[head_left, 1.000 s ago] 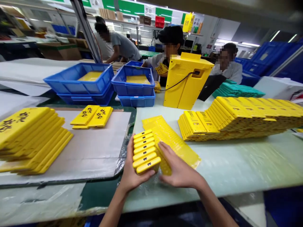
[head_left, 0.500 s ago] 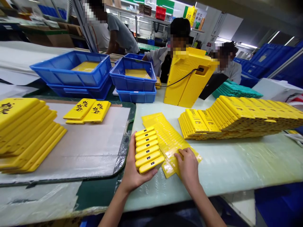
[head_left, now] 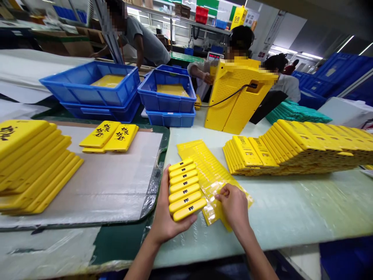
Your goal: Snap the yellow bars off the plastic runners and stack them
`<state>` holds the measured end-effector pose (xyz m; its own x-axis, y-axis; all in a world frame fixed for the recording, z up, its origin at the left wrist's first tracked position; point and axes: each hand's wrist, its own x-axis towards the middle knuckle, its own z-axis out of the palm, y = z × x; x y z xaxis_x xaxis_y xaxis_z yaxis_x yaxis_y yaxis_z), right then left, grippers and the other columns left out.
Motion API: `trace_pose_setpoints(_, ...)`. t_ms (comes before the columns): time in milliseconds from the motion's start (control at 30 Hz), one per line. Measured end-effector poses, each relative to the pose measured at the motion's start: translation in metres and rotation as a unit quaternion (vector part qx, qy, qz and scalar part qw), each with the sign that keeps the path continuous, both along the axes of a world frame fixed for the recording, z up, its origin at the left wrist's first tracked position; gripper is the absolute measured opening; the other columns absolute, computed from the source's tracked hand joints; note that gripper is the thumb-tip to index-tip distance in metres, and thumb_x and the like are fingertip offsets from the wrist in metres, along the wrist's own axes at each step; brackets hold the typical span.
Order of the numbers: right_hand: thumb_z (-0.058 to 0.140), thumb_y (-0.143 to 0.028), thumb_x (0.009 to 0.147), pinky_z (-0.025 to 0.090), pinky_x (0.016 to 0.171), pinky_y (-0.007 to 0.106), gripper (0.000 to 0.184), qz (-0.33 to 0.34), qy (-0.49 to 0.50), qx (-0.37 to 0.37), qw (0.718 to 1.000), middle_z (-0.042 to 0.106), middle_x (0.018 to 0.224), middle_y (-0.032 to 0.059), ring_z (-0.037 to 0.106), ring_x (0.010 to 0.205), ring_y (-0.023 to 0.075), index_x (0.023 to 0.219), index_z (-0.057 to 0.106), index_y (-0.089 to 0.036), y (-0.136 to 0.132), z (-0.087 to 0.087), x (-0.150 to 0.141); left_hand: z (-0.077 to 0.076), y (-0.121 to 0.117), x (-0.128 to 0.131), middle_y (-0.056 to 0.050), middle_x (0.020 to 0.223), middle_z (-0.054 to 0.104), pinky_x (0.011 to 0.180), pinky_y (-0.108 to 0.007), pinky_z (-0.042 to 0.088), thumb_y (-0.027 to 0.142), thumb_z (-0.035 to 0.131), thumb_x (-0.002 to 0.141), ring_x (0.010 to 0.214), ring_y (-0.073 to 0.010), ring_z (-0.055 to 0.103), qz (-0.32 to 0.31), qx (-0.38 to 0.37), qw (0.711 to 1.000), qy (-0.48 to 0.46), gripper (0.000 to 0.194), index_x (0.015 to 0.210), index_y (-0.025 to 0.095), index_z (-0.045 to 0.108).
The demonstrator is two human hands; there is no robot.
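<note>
My left hand [head_left: 166,217] is wrapped round a row of several yellow power banks [head_left: 186,191], their ends with small black ports facing up toward me. Right of them, sheets of clear-edged yellow labels [head_left: 208,165] overlap on the table. My right hand [head_left: 235,204] is over the lower part of these sheets, thumb and forefinger pinched together. Whatever sits between those fingertips is too small to make out.
Large stacks of yellow power banks stand at left [head_left: 32,167] and right [head_left: 305,147]. Two more piles [head_left: 109,136] lie on the paper-lined mat [head_left: 125,171]. Blue bins [head_left: 96,93] and a yellow cabled case [head_left: 236,101] stand behind. Several people work beyond.
The view has shifted slightly. My right hand's fingertips are pinched more tightly, a little above the label sheet. My left hand keeps its hold. A co-worker's hand now shows beside the yellow case.
</note>
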<state>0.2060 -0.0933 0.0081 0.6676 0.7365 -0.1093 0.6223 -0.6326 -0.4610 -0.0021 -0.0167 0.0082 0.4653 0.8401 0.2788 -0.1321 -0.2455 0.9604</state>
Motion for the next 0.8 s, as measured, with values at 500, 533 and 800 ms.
trace_pose_setpoints(500, 0.066, -0.007, 0.093, 0.049, 0.1, 0.041, 0.027, 0.015, -0.033, 0.073, 0.997, 0.075, 0.116, 0.0163, 0.069, 0.11, 0.0337, 0.117, 0.077, -0.002, -0.009, -0.005, -0.006, -0.001, 0.001, 0.003, -0.013, 0.174, 0.022, 0.134, -0.061, 0.014, 0.043, 0.091, 0.071, 0.162, -0.0363, 0.024, -0.001, 0.0, 1.0, -0.013, 0.132, 0.171, 0.029, 0.004)
trace_pose_setpoints(533, 0.067, -0.007, 0.093, 0.049, 0.1, 0.04, 0.027, 0.02, -0.033, 0.068, 0.997, 0.075, 0.116, 0.0168, 0.069, 0.11, 0.0335, 0.118, 0.077, -0.002, -0.009, -0.003, -0.007, -0.001, 0.001, 0.003, -0.012, 0.174, 0.021, 0.134, -0.061, 0.013, 0.043, 0.091, 0.071, 0.162, -0.0363, 0.023, 0.0, 0.002, 1.0, -0.013, 0.132, 0.171, 0.03, 0.005)
trace_pose_setpoints(800, 0.07, 0.002, 0.086, 0.046, 0.104, 0.043, 0.034, 0.021, 0.052, 0.039, 0.998, 0.075, 0.117, 0.0189, 0.068, 0.114, 0.0359, 0.12, 0.077, 0.0, 0.001, 0.005, -0.002, -0.003, 0.001, 0.001, -0.011, 0.173, 0.024, 0.134, -0.06, 0.018, 0.044, 0.091, 0.072, 0.16, -0.0368, 0.028, 0.0, -0.004, 1.0, -0.009, 0.132, 0.171, 0.031, 0.004)
